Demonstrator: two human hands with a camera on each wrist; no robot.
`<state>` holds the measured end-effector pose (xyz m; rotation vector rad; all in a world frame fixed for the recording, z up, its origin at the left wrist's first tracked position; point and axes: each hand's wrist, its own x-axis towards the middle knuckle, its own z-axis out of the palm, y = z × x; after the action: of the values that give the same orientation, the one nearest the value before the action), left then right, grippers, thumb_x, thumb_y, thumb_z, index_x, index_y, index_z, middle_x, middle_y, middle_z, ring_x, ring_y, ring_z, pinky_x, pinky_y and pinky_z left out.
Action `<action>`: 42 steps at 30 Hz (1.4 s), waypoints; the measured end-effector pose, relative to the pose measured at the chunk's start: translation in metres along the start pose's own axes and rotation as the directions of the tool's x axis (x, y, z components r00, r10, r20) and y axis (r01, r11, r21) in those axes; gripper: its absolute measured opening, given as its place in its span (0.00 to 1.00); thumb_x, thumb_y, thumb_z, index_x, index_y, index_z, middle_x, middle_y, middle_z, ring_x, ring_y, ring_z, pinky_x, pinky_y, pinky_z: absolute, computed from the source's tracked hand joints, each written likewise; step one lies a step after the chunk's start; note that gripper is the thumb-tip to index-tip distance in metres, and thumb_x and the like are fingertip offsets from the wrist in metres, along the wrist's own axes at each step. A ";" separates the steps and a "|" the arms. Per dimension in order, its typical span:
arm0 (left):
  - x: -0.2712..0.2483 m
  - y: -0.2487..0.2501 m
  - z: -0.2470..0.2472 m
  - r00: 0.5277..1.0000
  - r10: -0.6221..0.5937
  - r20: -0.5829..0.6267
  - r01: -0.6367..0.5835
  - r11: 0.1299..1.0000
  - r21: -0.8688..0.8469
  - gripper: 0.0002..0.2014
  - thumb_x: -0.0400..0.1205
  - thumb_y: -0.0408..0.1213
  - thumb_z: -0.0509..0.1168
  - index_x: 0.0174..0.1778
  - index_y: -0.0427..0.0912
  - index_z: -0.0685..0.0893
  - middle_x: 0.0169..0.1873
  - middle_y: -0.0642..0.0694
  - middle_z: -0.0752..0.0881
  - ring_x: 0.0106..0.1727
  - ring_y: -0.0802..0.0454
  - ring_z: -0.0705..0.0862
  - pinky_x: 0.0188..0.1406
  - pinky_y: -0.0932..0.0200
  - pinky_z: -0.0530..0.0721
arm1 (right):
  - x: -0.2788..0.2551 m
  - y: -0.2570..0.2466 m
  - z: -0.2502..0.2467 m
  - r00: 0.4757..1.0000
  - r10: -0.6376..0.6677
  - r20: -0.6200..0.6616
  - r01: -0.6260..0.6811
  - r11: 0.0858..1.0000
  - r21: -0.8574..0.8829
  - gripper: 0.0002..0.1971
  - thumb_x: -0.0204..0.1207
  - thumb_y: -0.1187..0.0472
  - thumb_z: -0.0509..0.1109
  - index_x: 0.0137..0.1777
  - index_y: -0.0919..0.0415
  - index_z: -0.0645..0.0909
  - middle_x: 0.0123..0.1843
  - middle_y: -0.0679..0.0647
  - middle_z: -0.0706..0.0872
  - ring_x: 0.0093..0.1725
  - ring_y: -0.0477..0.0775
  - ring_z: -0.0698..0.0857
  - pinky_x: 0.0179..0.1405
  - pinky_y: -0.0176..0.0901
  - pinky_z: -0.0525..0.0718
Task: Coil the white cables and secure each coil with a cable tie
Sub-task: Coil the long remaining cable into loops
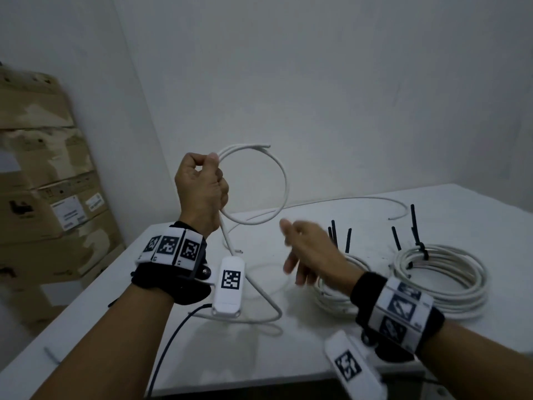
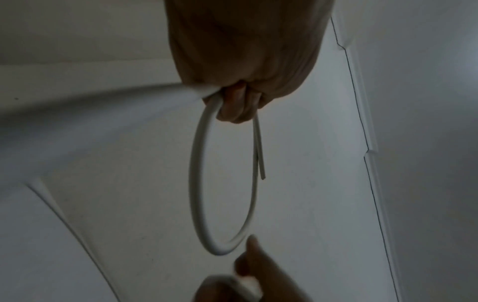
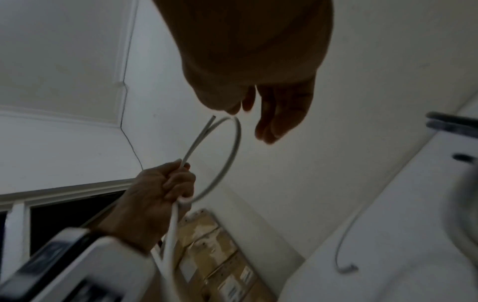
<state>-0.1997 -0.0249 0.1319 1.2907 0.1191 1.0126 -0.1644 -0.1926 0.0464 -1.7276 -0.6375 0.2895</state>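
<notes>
My left hand [image 1: 202,186] is raised above the table's left side and grips a white cable [image 1: 284,180] bent into one round loop [image 2: 199,183]; the cut end [image 1: 266,146] sticks out at the top. The cable's loose length [image 1: 259,298] hangs down to the table. My right hand [image 1: 305,255] hovers just right of and below the loop, blurred, fingers straight and holding nothing. In the right wrist view those fingers [image 3: 279,118] hang beside the loop [image 3: 232,151] without touching it.
Two finished white coils [image 1: 441,278] [image 1: 334,295] with black cable ties [image 1: 415,226] lie on the white table [image 1: 121,313] at the right. Another loose cable [image 1: 360,200] curves along the far edge. Cardboard boxes [image 1: 43,168] are stacked at the left wall.
</notes>
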 end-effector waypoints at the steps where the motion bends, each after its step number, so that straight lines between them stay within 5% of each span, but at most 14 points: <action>1: 0.000 0.001 -0.001 1.000 0.001 -0.010 -0.002 1.000 -0.014 0.14 0.86 0.33 0.61 0.35 0.46 0.67 0.17 0.53 0.68 0.15 0.57 0.61 0.16 0.72 0.56 | -0.012 0.007 0.011 0.985 0.113 0.128 -0.112 0.994 -0.016 0.29 0.81 0.36 0.53 0.54 0.66 0.72 0.29 0.60 0.87 0.17 0.54 0.80 0.13 0.33 0.70; 5: -0.005 0.003 -0.004 1.000 0.004 -0.024 -0.005 0.999 -0.046 0.13 0.86 0.33 0.60 0.36 0.45 0.69 0.17 0.53 0.69 0.15 0.57 0.62 0.17 0.71 0.56 | -0.022 0.023 0.044 0.853 0.422 0.305 -0.469 0.878 0.097 0.37 0.79 0.32 0.53 0.71 0.66 0.63 0.33 0.65 0.85 0.22 0.55 0.84 0.15 0.34 0.76; 9: -0.009 0.005 -0.011 1.000 -0.003 -0.030 0.001 0.998 -0.066 0.12 0.87 0.33 0.60 0.37 0.45 0.69 0.17 0.53 0.69 0.16 0.57 0.62 0.17 0.71 0.56 | -0.017 0.028 0.060 0.834 0.469 0.291 -0.545 0.784 0.297 0.17 0.79 0.53 0.70 0.55 0.68 0.74 0.33 0.62 0.79 0.22 0.52 0.81 0.16 0.34 0.78; 12: -0.011 0.003 -0.017 0.999 -0.030 -0.032 0.027 0.997 -0.067 0.12 0.86 0.33 0.60 0.37 0.45 0.69 0.17 0.53 0.68 0.15 0.57 0.61 0.17 0.71 0.55 | -0.010 0.029 0.070 0.889 0.435 0.140 -0.440 0.734 0.518 0.03 0.75 0.74 0.67 0.46 0.71 0.76 0.32 0.62 0.75 0.24 0.52 0.77 0.16 0.36 0.80; 16: -0.013 0.003 -0.028 0.997 -0.071 -0.028 0.069 0.996 -0.051 0.14 0.86 0.33 0.61 0.35 0.45 0.68 0.16 0.53 0.68 0.15 0.57 0.61 0.17 0.72 0.54 | 0.001 0.017 0.055 0.952 0.257 -0.169 -0.097 0.772 0.628 0.24 0.72 0.82 0.65 0.66 0.68 0.68 0.42 0.66 0.79 0.32 0.54 0.80 0.25 0.40 0.84; 20: -0.014 -0.002 -0.040 0.995 -0.101 -0.018 0.100 0.995 -0.025 0.14 0.85 0.32 0.62 0.35 0.45 0.68 0.16 0.53 0.67 0.14 0.58 0.60 0.16 0.72 0.54 | 0.009 -0.001 0.033 0.952 0.018 -0.307 0.147 0.849 0.507 0.23 0.73 0.83 0.63 0.66 0.66 0.77 0.39 0.56 0.80 0.37 0.52 0.81 0.31 0.38 0.83; 26: -0.019 -0.011 -0.044 0.996 -0.084 0.033 0.085 0.996 -0.020 0.14 0.85 0.32 0.62 0.35 0.45 0.68 0.17 0.52 0.67 0.15 0.57 0.59 0.16 0.71 0.53 | 0.014 -0.024 0.012 0.932 -0.217 -0.292 0.335 0.826 0.454 0.20 0.76 0.78 0.64 0.60 0.56 0.81 0.41 0.50 0.79 0.39 0.50 0.79 0.39 0.47 0.82; 35: -0.022 -0.012 -0.036 0.990 0.050 0.135 -0.059 0.996 0.061 0.13 0.86 0.32 0.62 0.35 0.44 0.70 0.18 0.51 0.65 0.16 0.56 0.58 0.16 0.70 0.55 | 0.016 -0.031 -0.014 0.932 -0.353 -0.081 0.358 0.862 0.359 0.19 0.79 0.74 0.63 0.65 0.57 0.81 0.53 0.54 0.85 0.39 0.48 0.83 0.34 0.36 0.83; 42: -0.025 -0.017 -0.025 0.978 0.075 0.192 -0.091 0.993 0.080 0.13 0.86 0.32 0.61 0.36 0.43 0.69 0.17 0.51 0.66 0.15 0.57 0.59 0.16 0.70 0.55 | 0.024 -0.038 -0.019 0.904 -0.380 -0.193 0.419 0.876 0.239 0.15 0.82 0.70 0.63 0.65 0.54 0.79 0.40 0.52 0.80 0.30 0.46 0.82 0.31 0.40 0.79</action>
<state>-0.2201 -0.0221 0.0979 1.4769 -0.0361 0.9586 -0.1451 -0.1900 0.0908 -1.2970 -0.7944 -0.0378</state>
